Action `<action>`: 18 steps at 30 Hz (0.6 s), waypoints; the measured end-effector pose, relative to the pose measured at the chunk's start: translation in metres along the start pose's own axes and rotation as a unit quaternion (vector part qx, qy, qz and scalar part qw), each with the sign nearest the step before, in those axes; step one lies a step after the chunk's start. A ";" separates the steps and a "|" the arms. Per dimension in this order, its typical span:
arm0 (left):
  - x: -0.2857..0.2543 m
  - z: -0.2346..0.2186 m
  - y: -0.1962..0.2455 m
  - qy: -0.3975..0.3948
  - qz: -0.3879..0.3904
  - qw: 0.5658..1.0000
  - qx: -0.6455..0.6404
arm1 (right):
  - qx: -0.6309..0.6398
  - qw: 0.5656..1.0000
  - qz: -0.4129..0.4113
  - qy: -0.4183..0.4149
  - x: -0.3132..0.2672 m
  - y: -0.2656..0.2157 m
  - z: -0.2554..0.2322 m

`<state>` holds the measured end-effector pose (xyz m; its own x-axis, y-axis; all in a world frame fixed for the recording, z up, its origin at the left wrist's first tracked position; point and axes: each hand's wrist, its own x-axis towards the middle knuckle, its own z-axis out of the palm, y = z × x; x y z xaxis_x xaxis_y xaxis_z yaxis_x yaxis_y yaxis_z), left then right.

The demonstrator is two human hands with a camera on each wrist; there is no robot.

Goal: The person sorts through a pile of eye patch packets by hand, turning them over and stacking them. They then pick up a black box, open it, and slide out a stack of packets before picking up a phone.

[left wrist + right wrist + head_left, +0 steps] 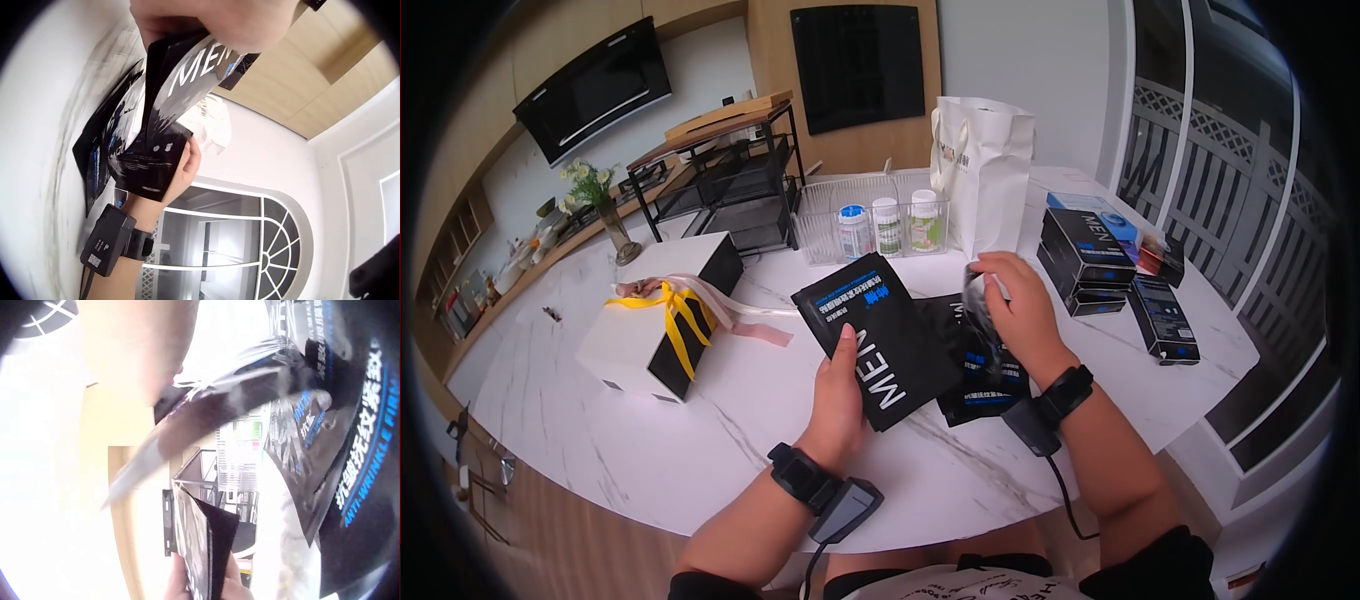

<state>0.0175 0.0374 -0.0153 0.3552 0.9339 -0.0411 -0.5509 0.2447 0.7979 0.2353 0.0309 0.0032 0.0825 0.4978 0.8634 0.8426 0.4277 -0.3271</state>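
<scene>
My left hand (pixel 835 405) grips a small stack of flat black sachets (pixel 870 345) marked "MEN", thumb on the front face. In the left wrist view the sachets (pixel 187 81) fan apart a little below the left hand (pixel 219 22). To their right, my right hand (pixel 1025 315) pinches a glossy, creased black sachet (pixel 219 403) by its top. Its printed back (pixel 150 162) faces the left wrist camera. More black sachets (pixel 990 405) lie overlapping on the marble table under the right hand, partly hidden by it.
Stacked black "MEN" boxes (pixel 1090 250) stand at the right, one box (pixel 1165 320) lying beside them. At the back are a white paper bag (pixel 990 180) and a clear bin (pixel 815 235) with bottles. A ribboned white box (pixel 625 350) sits left, near a black rack (pixel 740 190).
</scene>
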 end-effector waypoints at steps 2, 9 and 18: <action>0.000 0.000 0.000 -0.002 -0.002 1.000 0.007 | 0.004 0.998 -0.007 -0.068 -0.009 0.013 0.007; 0.002 -0.002 -0.001 0.003 0.005 1.000 0.001 | -0.025 0.993 -0.009 -0.111 -0.014 0.020 0.014; 0.001 -0.001 0.000 -0.006 -0.007 1.000 0.008 | -0.316 0.896 0.268 -0.163 -0.007 0.028 -0.045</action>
<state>0.0167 0.0383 -0.0160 0.3727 0.9268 -0.0454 -0.5337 0.2542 0.8066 0.2826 0.0058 0.0055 0.4915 0.7417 0.4564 0.8702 -0.3984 -0.2898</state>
